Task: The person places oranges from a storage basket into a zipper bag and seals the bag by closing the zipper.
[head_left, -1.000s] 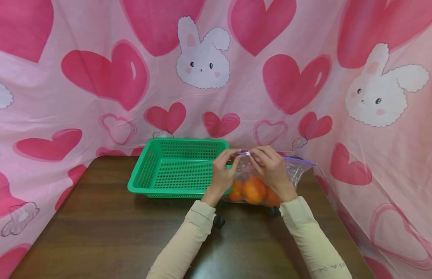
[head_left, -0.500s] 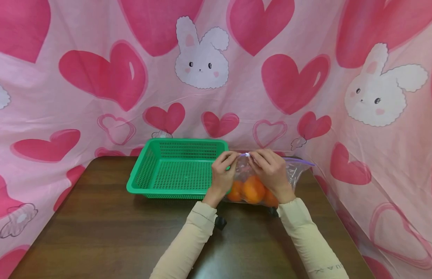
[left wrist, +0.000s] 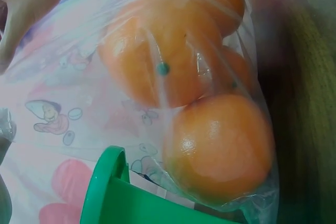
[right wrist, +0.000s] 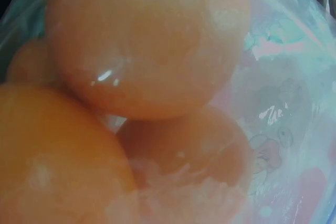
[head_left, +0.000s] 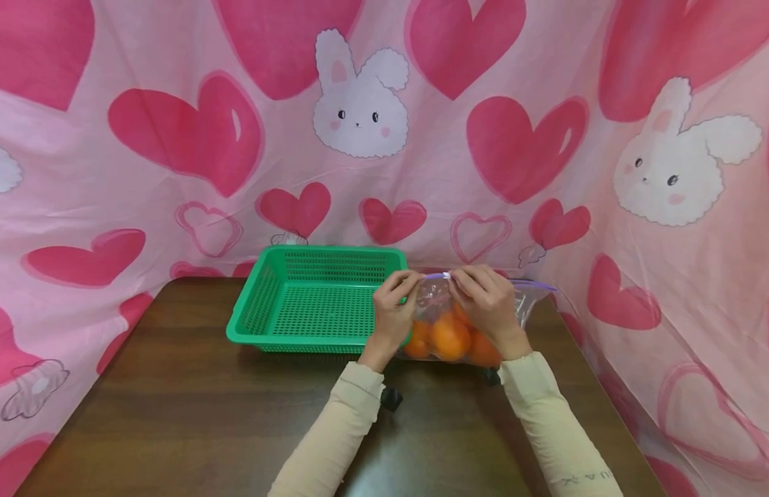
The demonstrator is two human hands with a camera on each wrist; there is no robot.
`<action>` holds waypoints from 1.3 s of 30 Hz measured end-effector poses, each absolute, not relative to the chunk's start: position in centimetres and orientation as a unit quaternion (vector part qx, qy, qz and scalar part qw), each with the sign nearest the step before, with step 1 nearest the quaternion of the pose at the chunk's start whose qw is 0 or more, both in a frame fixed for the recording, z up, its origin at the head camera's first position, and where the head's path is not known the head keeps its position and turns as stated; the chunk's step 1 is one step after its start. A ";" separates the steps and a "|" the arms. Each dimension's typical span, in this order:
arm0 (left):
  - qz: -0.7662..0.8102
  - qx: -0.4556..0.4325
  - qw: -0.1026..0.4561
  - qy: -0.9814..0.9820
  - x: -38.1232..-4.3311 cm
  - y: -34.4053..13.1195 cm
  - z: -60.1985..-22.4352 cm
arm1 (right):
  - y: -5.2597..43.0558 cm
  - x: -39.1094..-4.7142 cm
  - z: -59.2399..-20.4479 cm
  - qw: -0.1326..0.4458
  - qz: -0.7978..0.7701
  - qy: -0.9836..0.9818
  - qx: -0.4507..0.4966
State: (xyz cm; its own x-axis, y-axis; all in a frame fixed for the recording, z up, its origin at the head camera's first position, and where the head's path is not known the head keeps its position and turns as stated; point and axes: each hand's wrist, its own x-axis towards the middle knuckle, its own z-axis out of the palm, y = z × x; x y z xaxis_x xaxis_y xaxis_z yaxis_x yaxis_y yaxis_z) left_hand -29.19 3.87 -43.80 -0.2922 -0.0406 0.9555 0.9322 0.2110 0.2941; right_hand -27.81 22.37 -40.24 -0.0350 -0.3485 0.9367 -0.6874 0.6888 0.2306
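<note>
A clear zip bag [head_left: 435, 295] with several oranges [head_left: 451, 337] inside stands at the right of the green basket. Along its top edge runs a purple zip strip [head_left: 536, 284] with a white slider [head_left: 446, 275]. My left hand [head_left: 393, 310] pinches the strip near its left end. At the slider, my right hand [head_left: 489, 304] pinches between thumb and fingers. The left wrist view shows the oranges [left wrist: 218, 148] pressed against the plastic, with part of a hand [left wrist: 31, 3] at the upper left. Oranges [right wrist: 152, 40] fill most of the right wrist view, which hides the fingers.
The green basket [head_left: 297, 342], with perforated walls, sits at the back of the brown wooden table [head_left: 173, 414]. Its right end lies close to the bag and left hand. A pink cloth [head_left: 440, 152] with hearts and rabbits hangs behind the table and along its sides.
My right hand and the white slider have shifted slightly right along the strip. My left hand has edged left, widening the gap between the hands. The basket stays put.
</note>
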 end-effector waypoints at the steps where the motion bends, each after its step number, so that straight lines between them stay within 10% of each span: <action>1: -0.514 -0.359 0.473 -0.619 -29.1 3.9 -43.9 | 22.4 -27.8 -40.3 0.591 0.144 -0.703 0.368; 39: -0.522 -0.366 0.448 -0.627 -29.6 3.1 -43.1 | 25.1 -28.1 -40.4 0.562 0.153 -0.725 0.369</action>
State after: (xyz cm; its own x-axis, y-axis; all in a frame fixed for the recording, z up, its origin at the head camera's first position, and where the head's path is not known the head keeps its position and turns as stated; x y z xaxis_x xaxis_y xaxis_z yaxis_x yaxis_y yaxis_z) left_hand -29.56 3.09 -43.12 -0.3311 -0.0092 0.9435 0.9262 0.1880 0.3269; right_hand -28.09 25.10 -40.40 -0.0973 -0.3631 0.9266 -0.7058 0.6816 0.1930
